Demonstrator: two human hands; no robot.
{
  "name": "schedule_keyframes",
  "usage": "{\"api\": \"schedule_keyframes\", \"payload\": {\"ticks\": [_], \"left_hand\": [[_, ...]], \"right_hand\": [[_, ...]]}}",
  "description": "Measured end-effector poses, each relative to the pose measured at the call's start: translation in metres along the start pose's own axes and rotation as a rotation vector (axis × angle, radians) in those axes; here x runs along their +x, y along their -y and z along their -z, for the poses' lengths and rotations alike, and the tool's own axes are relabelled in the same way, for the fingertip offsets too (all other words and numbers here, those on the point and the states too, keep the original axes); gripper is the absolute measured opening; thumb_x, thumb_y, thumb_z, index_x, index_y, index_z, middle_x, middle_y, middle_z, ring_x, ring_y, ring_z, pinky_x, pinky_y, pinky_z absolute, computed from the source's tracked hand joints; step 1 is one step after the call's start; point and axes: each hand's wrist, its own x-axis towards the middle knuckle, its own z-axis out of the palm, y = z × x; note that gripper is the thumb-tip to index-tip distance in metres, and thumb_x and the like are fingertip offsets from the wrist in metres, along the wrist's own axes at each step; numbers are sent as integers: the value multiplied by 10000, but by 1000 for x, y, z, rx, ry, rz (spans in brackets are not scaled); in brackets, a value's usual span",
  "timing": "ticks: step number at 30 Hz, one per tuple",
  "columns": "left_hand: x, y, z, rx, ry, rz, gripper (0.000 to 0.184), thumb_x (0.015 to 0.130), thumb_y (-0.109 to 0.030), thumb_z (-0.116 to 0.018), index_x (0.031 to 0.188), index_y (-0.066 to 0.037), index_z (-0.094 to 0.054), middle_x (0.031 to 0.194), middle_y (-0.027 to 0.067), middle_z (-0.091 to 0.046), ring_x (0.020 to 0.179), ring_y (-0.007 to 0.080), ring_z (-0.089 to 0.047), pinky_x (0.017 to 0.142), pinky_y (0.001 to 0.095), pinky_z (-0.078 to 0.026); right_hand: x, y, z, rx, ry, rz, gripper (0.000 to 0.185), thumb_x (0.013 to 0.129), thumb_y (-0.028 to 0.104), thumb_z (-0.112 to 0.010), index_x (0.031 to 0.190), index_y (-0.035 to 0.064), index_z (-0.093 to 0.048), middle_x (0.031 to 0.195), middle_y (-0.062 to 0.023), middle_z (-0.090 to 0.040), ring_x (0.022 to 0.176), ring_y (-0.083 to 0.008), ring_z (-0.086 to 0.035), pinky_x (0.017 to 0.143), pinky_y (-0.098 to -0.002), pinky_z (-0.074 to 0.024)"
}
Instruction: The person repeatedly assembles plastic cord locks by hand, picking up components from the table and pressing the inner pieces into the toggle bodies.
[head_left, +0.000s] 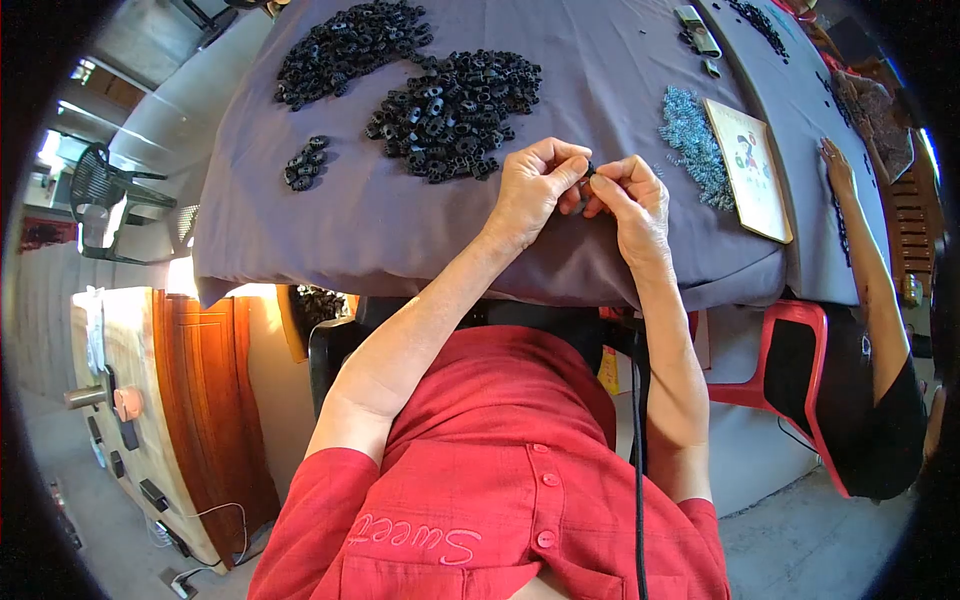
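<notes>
My left hand point(535, 190) and my right hand point(637, 207) meet above the front part of the cloth-covered table. Between their fingertips is a small black plastic cord lock point(590, 170), mostly hidden by the fingers. Thumb and forefinger of each hand are closed in a pinch on it. Just beyond my left hand lies a big heap of black cord lock parts point(440, 115). Another heap of black parts point(345, 50) spreads farther back on the left. A little group of black pieces point(305, 165) sits apart at the left. Right of my hands is a pile of small bluish springs point(692, 140).
A booklet point(752, 170) lies beside the springs on the grey cloth point(590, 60). At the back stands a pale small box point(697, 32). Another person's hand point(838, 165) rests on the table at the right, near a red chair point(765, 370). A wooden cabinet point(200, 400) stands left.
</notes>
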Motion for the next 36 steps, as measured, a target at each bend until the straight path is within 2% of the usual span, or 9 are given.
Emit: {"api": "schedule_keyframes", "payload": {"ticks": [6,9,18,21,24,27,30,33,36], "left_hand": [[-1,-3,-1,137,-18,-47,67,863,-47,-582,899,-12,-627,654,10,-576,521,48,-494,453,196,-406],[-2,-2,-2,30,-63,-26,60,855,-54,-596,877,-12,-633,659,13,-580,519,47,-490,449,192,-402],[2,-4,8,-135,32,2,304,834,-67,-629,1103,-29,-494,732,-3,-557,508,45,-479,415,178,-362],[0,-8,8,-141,59,29,312,829,-64,-632,1106,-24,-493,734,-7,-556,513,44,-482,407,183,-351],[-3,-14,3,-128,41,105,325,831,-84,-638,1115,-27,-490,767,-6,-563,551,37,-495,419,173,-358],[-1,-12,7,-303,143,208,372,835,-108,-641,1160,-21,-483,816,-1,-579,603,36,-517,452,159,-392],[3,-9,16,-397,267,256,426,839,-125,-640,1213,-17,-466,886,22,-602,659,46,-548,520,162,-457],[-1,-12,9,-362,199,237,457,830,-118,-648,1234,-18,-461,928,40,-615,683,63,-570,570,182,-496],[0,-8,15,-410,245,226,452,822,-108,-654,1225,-21,-469,950,59,-618,688,68,-579,595,191,-511]], "right_hand": [[-1,0,-3,-156,-13,65,58,805,-1,-603,792,-4,-546,668,-51,-595,544,-105,-563,520,-226,-473],[-1,0,-6,-131,-8,56,56,808,-14,-598,819,-10,-543,686,-51,-594,555,-99,-562,527,-217,-468],[-4,12,-13,-127,101,63,215,785,-17,-635,992,-10,-576,676,13,-531,611,-61,-530,564,-194,-446],[-5,16,-10,-233,163,7,301,766,-1,-666,1058,4,-589,686,32,-524,624,-39,-512,574,-182,-426],[-5,11,-12,-85,170,-21,322,751,13,-689,1060,27,-605,679,52,-506,630,-26,-491,601,-166,-412],[-5,12,-10,-83,138,22,318,733,47,-715,1038,52,-622,735,57,-520,664,-32,-485,639,-171,-410],[-1,5,-2,-266,96,138,321,699,85,-748,999,68,-635,826,55,-533,728,-42,-473,665,-185,-415],[-1,6,-7,-322,91,292,328,669,115,-771,965,68,-637,889,48,-534,785,-52,-459,679,-196,-416],[-4,13,-10,-241,110,106,319,664,98,-768,950,61,-633,889,44,-534,805,-56,-456,684,-187,-417]]}}
